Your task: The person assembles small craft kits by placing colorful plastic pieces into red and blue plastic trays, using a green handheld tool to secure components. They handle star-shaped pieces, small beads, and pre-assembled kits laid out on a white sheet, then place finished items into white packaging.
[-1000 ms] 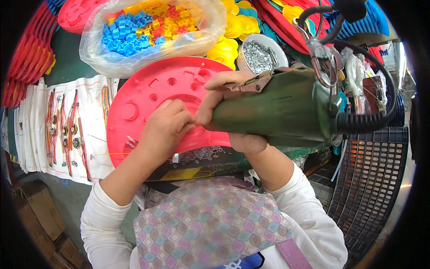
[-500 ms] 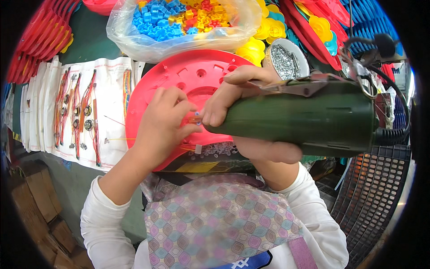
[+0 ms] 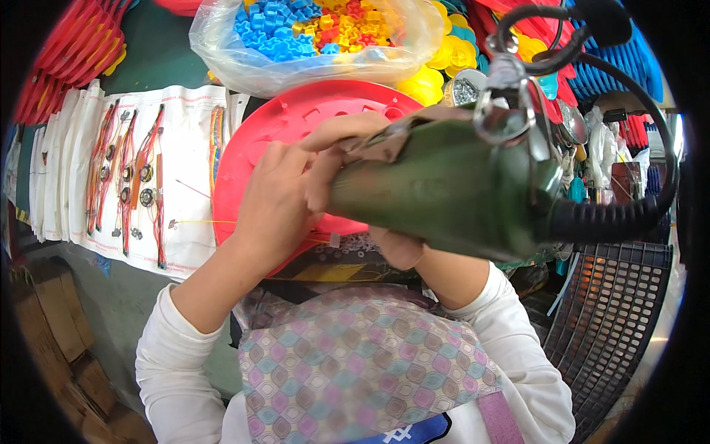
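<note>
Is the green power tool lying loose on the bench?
No, the right hand grips the green power tool above the red plastic disc.

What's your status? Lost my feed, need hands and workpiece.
Right hand grips green power tool. Left hand steadies red plastic disc. Tool body hides the contact point.

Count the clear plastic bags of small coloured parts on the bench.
1. The clear plastic bag of blue, yellow and red parts sits at the top, behind the red disc. Others may lie outside the view.
</note>
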`<state>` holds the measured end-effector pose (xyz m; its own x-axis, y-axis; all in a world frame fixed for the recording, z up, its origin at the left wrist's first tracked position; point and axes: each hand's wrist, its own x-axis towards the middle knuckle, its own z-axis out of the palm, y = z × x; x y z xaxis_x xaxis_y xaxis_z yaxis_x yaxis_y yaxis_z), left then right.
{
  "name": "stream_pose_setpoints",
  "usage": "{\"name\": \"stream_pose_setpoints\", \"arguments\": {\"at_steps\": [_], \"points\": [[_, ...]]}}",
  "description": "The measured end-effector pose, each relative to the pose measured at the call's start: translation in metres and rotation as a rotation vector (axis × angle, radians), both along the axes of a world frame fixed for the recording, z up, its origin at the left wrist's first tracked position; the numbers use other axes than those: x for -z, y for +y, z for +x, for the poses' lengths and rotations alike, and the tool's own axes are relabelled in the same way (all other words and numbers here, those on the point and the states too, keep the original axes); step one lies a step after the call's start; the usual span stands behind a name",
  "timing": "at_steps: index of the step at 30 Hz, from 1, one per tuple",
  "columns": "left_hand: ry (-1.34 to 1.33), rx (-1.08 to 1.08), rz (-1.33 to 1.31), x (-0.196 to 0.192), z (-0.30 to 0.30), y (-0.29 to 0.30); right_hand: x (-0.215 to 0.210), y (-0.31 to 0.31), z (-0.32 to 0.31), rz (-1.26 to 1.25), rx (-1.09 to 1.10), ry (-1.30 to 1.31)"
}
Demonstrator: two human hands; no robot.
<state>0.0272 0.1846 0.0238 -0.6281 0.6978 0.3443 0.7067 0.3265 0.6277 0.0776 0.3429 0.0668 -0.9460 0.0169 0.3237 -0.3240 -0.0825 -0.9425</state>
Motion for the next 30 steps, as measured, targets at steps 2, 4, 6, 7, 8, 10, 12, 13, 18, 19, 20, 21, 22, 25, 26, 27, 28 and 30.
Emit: {"name": "stream_pose_setpoints", "arguments": {"at_steps": [2, 4, 6, 7, 8, 10, 12, 13, 18, 19, 20, 21, 22, 25, 26, 27, 28, 30], "points": [[0.007, 0.048, -0.030, -0.016, -0.004, -0.004, -0.002, 0.004, -0.002, -0.018, 0.032, 0.028], [-0.200, 0.124, -0.062, -0.030, -0.016, -0.018, -0.008, 0.011, -0.001, -0.109, 0.078, 0.098], [-0.276, 0.163, -0.072, -0.043, -0.021, -0.035, -0.011, 0.016, 0.001, -0.274, 0.068, 0.178], [-0.210, 0.212, -0.140, -0.055, -0.023, -0.043, -0.013, 0.020, 0.001, -0.359, 0.055, 0.215], [-0.143, 0.263, -0.208, -0.061, -0.024, -0.049, -0.019, 0.020, 0.003, -0.413, 0.022, 0.199], [-0.049, 0.328, -0.308, -0.059, -0.022, -0.052, -0.029, 0.023, 0.007, -0.501, -0.070, 0.145], [-0.049, 0.374, -0.307, -0.053, -0.026, -0.051, -0.035, 0.017, 0.013, -0.553, -0.113, 0.086], [-0.115, 0.353, -0.275, -0.055, -0.031, -0.048, -0.038, 0.014, 0.015, -0.579, -0.135, 0.056], [-0.055, 0.321, -0.104, -0.070, -0.055, -0.017, -0.021, 0.013, 0.008, -0.502, -0.010, 0.120], [0.019, 0.317, -0.083, -0.068, -0.057, -0.009, -0.020, 0.012, 0.006, -0.406, 0.077, 0.124], [0.090, 0.308, -0.046, -0.063, -0.055, -0.001, -0.019, 0.010, 0.005, -0.308, 0.165, 0.124], [0.172, 0.254, -0.018, -0.059, -0.054, 0.006, -0.018, 0.009, 0.003, -0.212, 0.254, 0.115], [0.254, 0.200, 0.011, -0.055, -0.052, 0.013, -0.012, 0.010, 0.002, -0.161, 0.296, 0.113], [0.199, 0.041, -0.040, -0.053, -0.045, 0.014, 0.002, 0.016, 0.006, -0.101, 0.340, 0.101], [0.085, -0.001, -0.100, -0.050, -0.042, 0.010, 0.005, 0.019, 0.008, -0.096, 0.342, 0.096], [-0.026, -0.046, -0.161, -0.046, -0.041, 0.006, 0.009, 0.020, 0.010, -0.119, 0.348, 0.098], [0.038, -0.029, -0.141, -0.037, -0.040, 0.003, 0.014, 0.021, 0.011, -0.141, 0.351, 0.098], [0.087, -0.009, -0.152, -0.028, -0.034, 0.005, 0.012, 0.021, 0.014, -0.174, 0.351, 0.072]]}}
